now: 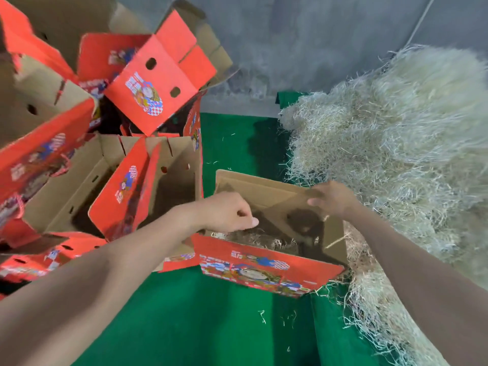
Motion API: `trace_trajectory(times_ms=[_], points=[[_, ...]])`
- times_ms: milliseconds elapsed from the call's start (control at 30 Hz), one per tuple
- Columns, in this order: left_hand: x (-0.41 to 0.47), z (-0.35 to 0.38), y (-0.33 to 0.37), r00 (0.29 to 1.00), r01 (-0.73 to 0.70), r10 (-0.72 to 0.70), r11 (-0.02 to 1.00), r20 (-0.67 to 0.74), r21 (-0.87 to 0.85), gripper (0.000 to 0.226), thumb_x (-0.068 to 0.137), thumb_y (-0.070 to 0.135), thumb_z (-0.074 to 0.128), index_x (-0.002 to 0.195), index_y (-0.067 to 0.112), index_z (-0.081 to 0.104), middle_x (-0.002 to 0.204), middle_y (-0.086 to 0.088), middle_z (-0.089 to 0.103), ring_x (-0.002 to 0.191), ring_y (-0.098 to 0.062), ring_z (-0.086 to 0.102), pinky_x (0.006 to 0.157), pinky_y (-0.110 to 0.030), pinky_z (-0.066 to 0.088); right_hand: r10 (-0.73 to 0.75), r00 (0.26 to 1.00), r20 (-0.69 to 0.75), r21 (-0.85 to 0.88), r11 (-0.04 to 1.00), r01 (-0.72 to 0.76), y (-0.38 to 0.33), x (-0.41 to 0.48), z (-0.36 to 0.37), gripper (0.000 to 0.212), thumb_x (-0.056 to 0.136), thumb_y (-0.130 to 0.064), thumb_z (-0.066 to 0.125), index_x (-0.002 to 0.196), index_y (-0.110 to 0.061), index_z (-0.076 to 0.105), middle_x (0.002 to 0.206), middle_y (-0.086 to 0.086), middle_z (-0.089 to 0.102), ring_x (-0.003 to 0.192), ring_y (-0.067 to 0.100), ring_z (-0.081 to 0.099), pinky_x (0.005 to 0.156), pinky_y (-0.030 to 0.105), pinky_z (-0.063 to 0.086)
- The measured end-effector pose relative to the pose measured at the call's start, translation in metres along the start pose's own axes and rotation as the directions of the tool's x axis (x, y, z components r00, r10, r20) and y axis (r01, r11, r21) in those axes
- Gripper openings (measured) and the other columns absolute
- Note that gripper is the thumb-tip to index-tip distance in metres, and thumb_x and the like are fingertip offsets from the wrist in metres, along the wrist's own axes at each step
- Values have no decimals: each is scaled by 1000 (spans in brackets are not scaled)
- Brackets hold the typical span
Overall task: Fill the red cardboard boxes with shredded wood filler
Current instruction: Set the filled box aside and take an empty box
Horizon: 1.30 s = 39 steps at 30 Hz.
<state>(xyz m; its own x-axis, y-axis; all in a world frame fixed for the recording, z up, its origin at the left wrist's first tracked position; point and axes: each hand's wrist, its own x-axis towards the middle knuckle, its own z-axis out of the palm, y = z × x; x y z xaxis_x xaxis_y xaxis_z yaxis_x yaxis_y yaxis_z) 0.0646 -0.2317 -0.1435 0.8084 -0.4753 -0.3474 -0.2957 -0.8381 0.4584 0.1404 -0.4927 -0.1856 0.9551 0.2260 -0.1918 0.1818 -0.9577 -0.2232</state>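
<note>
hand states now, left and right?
Left hand: fingers curled at the red box's left edge; grip cannot be told.
Right hand: holding the box's brown flap.

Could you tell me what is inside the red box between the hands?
Shredded wood filler lies in the red box by its front wall; the left hand and shadow hide other parts.

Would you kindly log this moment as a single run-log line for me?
stage: filling | box: open, some filler inside | left hand: curled over filler, grip unclear | right hand: holds flap | pile: right of box
</note>
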Motion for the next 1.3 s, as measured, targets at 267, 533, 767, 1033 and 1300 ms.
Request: trace_trajectory(times_ms=[267,533,767,1033,1300], points=[[-20,28,22,983,-130,92,958,156,254,16,82,13,58,92,5,69,81,-11,66,68,-25,54,62,-29,42,-29,999,-46,138,990,35,-1,-7,-26,34,89,-30,59,121,-20,58,115,2,63,89,14,58,83,26,46],[-20,-41,-12,944,70,-160,952,288,298,9,76,16,70,70,16,64,58,5,55,64,-16,51,58,-25,38,-236,946,-221,98,960,263,-76,0,-22,13,86,-21,62,87,-10,67,78,0,60,77,18,57,69,25,42],[-8,-38,0,965,79,-104,991,243,109,14,83,16,65,96,16,70,95,-4,71,87,-24,67,81,-43,54,-190,959,-212,12,980,197,-68,17,-64,16,86,-24,62,96,-13,67,90,3,64,77,17,55,70,26,44],[8,-68,-2,977,71,14,920,-214,385,15,81,2,54,81,10,67,88,-7,65,89,-24,58,79,-36,48,14,954,-299,19,1000,-9,-37,16,-75,21,92,-28,54,104,-14,64,98,5,63,91,23,60,79,32,48],[27,-25,-39,937,169,-169,985,-305,-28,57,96,35,44,147,31,19,157,-7,8,144,-24,10,115,-40,16,171,983,-61,345,928,-140,-59,3,10,35,94,-26,45,119,-3,53,103,13,66,85,27,63,73,32,53]])
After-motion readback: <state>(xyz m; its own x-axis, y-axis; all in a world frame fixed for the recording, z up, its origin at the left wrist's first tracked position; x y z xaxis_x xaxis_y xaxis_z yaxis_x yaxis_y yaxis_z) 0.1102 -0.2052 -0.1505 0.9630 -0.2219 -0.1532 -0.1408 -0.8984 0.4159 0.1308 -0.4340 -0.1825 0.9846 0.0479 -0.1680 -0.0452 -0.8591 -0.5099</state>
